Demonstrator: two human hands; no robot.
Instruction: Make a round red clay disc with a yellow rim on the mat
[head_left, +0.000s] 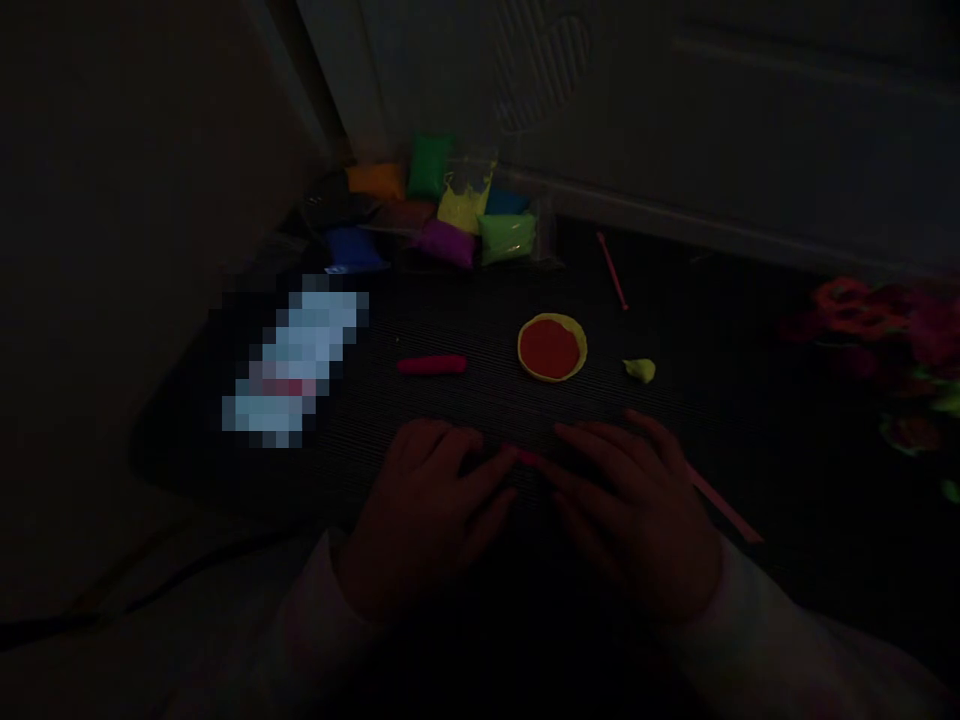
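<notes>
In the dim head view, my left hand (427,510) rests palm down on the dark table, its index fingertip on the left end of a small pinkish-red strip of modelling clay (529,457). My right hand (634,510) lies opposite with its fingers stretched out and apart, the index fingertip at the strip's right end. Both thumbs are apart from the clay. Beyond my left hand lies a thicker pinkish-red clay roll (432,365). A round clay disc (550,348), red with a yellow rim, sits ahead of the hands. A yellow clay lump (640,370) is to its right.
Several bags of coloured clay (465,205) lie against the wall at the back. A blurred bright screen (296,365) is at left. One thin pink stick (613,272) lies behind the disc; a pink flat tool (724,503) is beside my right hand. Colourful shapes (892,325) stand at far right.
</notes>
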